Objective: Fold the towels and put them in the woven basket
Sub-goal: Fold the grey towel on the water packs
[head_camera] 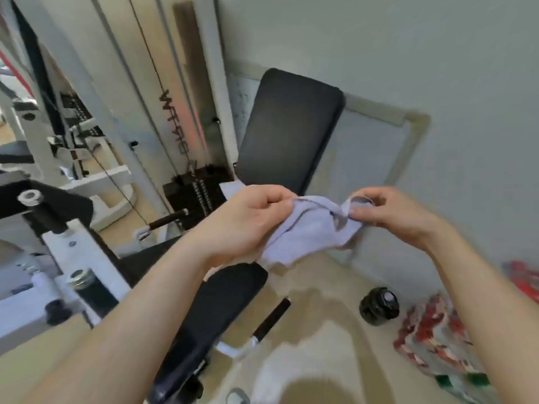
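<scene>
Above the black seat pad (221, 304) I hold the pale towel (309, 231) in the air, my left grip (248, 225) and right grip (393, 217) each pinching one end of its top edge, so it hangs clear for folding.

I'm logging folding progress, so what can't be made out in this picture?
Head view:
- Woven basket: nowhere in frame.
- Towel: folds unreadable, bunched between left hand and right hand.
- Red patterned bundle: blurred, cut by right forearm and edge.
- Dark round object on floor: blurred.
</scene>
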Tool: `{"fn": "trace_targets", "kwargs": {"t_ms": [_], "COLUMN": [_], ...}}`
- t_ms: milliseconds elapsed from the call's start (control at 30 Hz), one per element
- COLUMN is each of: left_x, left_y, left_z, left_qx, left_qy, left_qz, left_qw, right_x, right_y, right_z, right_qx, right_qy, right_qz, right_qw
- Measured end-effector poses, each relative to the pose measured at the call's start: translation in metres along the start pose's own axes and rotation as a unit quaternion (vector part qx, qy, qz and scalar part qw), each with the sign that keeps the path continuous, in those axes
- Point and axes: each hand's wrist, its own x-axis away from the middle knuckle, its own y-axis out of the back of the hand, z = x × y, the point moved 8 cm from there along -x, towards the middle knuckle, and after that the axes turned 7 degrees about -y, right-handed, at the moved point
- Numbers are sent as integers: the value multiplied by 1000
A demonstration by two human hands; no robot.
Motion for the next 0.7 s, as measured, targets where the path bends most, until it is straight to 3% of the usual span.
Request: {"fn": "trace_targets", "kwargs": {"t_ms": [133,267,300,367,433,467,600,700], "left_x": [-38,-76,-83,-90,-86,-86,-104,-102], "left_y": [-94,-190,-217,-283,-346,-371,-463,-525], "left_z": [-34,-89,-103,-124,-142,-151,-186,-203], "left_qx": [-47,-53,-42,-30,-57,-61,-29,-44], "left_qy": [-60,-133,-144,-141,-154,-168,-195,-210], "left_qz": [3,-5,24,187,364,409,457,552], "left_qw": [997,990,988,972,917,895,867,806], "right_x": [87,194,223,283,346,377,484,546], "right_y": [89,189,210,249,284,298,337,351], "right_z": [-89,-170,-185,-215,-242,-253,-294,-319], "right_qx": [166,266,297,332,328,312,202,80], "right_qy": [-89,-194,-215,-280,-344,-364,-384,-373], "right_qz": [-30,-166,-200,-269,-342,-380,-529,-630], "right_qw": [982,929,909,860,811,791,729,677]}}
